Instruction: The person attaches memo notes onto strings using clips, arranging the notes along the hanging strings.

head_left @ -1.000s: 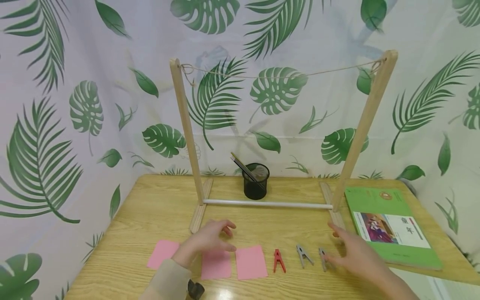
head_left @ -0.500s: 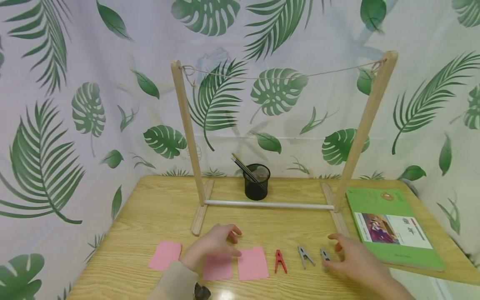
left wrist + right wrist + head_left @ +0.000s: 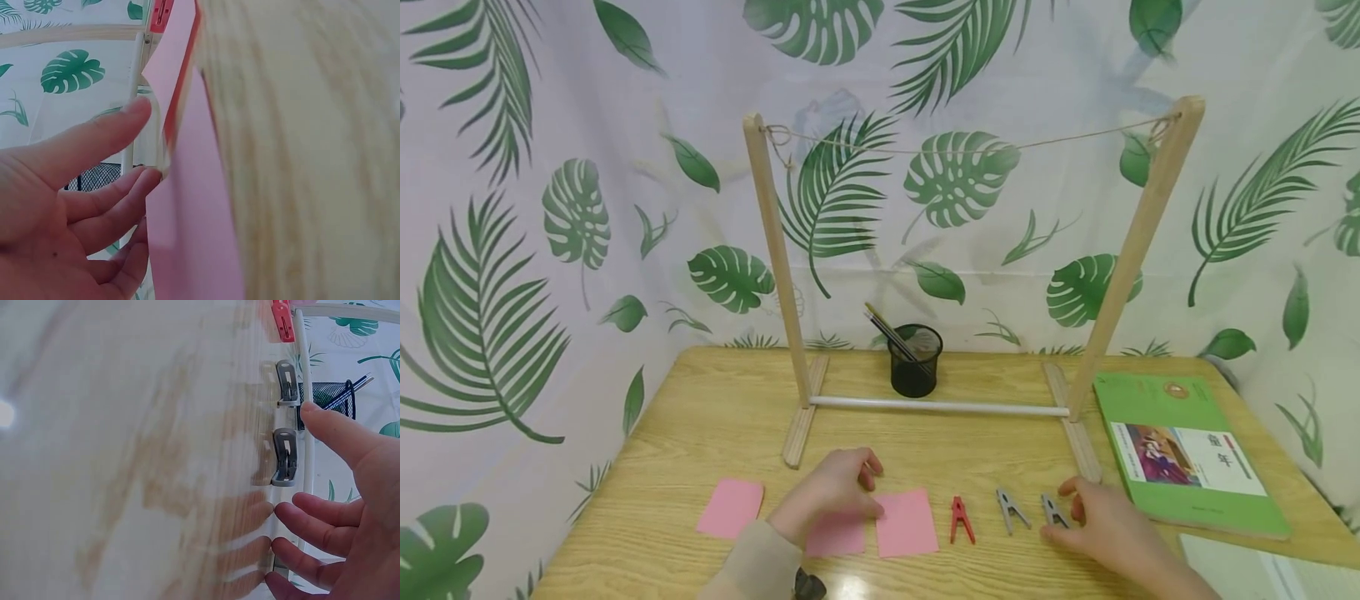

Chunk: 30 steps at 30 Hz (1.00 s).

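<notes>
Three pink paper squares lie in a row on the table: a left one (image 3: 730, 508), a middle one (image 3: 837, 537) partly hidden under my left hand (image 3: 838, 483), and a right one (image 3: 907, 525). That hand's thumb and fingers are loosely bent and apart, with nothing between them, as the left wrist view shows. To the right lie a red clothespin (image 3: 961, 522), a grey clothespin (image 3: 1012, 510) and another grey clothespin (image 3: 1053, 510). My right hand (image 3: 1101, 521) is beside this last one, thumb and fingertips on either side of it; the right wrist view shows gaps around the clothespin (image 3: 285, 459).
Behind the row stands a wooden frame (image 3: 782, 283) with a string (image 3: 955, 152) tied between its posts and a white bar (image 3: 936, 407) below. A black mesh cup (image 3: 913, 375) with pencils is behind the bar. A green book (image 3: 1195, 500) lies at the right.
My right hand has come down and nearer, around the rightmost grey clothespin. My left hand has shifted slightly right over the middle pink square.
</notes>
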Motion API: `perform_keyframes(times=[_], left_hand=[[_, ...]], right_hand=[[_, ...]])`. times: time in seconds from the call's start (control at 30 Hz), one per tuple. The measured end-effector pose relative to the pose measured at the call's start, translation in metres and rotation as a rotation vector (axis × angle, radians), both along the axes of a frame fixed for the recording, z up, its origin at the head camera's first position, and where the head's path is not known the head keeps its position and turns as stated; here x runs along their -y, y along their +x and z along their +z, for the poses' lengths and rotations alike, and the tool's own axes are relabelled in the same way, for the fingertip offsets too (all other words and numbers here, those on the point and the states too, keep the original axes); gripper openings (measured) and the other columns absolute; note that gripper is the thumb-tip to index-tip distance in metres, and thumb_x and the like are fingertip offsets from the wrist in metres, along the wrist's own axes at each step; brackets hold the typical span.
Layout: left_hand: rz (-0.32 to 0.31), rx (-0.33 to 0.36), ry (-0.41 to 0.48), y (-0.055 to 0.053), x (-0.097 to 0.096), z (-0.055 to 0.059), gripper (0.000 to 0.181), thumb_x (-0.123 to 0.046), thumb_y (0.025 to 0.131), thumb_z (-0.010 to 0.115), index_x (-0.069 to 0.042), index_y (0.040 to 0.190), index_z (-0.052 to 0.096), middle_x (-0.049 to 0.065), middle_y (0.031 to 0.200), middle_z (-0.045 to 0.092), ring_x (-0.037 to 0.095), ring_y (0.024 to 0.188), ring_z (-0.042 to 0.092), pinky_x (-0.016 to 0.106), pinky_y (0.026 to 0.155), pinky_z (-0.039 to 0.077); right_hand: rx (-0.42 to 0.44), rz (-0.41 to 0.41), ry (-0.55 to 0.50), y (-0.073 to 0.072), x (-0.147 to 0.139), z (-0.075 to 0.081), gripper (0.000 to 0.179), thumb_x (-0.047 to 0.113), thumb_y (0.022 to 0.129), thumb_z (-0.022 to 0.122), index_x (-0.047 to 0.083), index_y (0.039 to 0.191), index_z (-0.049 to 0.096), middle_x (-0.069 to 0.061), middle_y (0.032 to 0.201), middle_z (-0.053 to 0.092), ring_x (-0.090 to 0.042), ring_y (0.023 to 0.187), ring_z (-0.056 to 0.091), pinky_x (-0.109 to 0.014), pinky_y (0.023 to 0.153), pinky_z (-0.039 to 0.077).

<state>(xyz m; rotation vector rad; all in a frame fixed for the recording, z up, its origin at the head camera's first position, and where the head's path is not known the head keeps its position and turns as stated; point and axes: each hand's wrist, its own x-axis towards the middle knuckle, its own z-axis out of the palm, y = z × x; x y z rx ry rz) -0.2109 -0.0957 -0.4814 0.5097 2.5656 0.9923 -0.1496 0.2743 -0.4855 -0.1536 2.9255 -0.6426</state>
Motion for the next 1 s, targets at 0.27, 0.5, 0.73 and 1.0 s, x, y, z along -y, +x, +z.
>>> perform_keyframes(times=[0.27,0.5,0.73,1.0], left_hand=[[-0.019,-0.054,-0.024,0.0022,-0.0016,-0.0014,0.045,-0.008,0.066,0.091,-0.006,0.101,0.063,-0.002,0.075,0.06,0.01,0.069,0.052,0.026,0.067,0.046],[-0.03,-0.046,0.012,0.0036,-0.0032,-0.0036,0.042,-0.001,0.066,0.088,-0.005,0.098,0.062,-0.002,0.069,0.062,0.007,0.062,0.054,0.023,0.065,0.047],[-0.016,-0.033,0.015,0.0054,-0.005,-0.0019,0.031,0.0,0.067,0.088,-0.006,0.089,0.067,-0.002,0.067,0.061,0.007,0.061,0.053,0.022,0.061,0.046],[0.028,-0.016,-0.014,0.0036,-0.0064,-0.0025,0.021,-0.001,0.066,0.089,-0.007,0.075,0.07,-0.004,0.065,0.056,0.008,0.061,0.049,0.02,0.058,0.042]], right_hand=[[-0.04,0.003,0.015,0.0011,0.004,-0.0001,0.056,0.047,0.073,0.084,0.004,0.104,0.065,0.005,0.07,0.051,-0.012,0.064,0.045,-0.026,0.058,0.039],[-0.054,0.003,0.034,0.0026,0.0055,0.0009,0.052,0.046,0.072,0.085,0.007,0.1,0.066,0.006,0.07,0.051,-0.014,0.068,0.044,-0.028,0.061,0.038],[-0.045,0.001,0.035,0.0027,0.0035,-0.001,0.042,0.04,0.072,0.086,0.011,0.094,0.066,0.005,0.068,0.051,-0.012,0.063,0.044,-0.025,0.057,0.037],[-0.043,0.011,0.014,0.0007,-0.0032,-0.0031,0.036,0.034,0.073,0.086,0.009,0.093,0.068,0.003,0.072,0.054,-0.012,0.067,0.047,-0.026,0.059,0.041]])
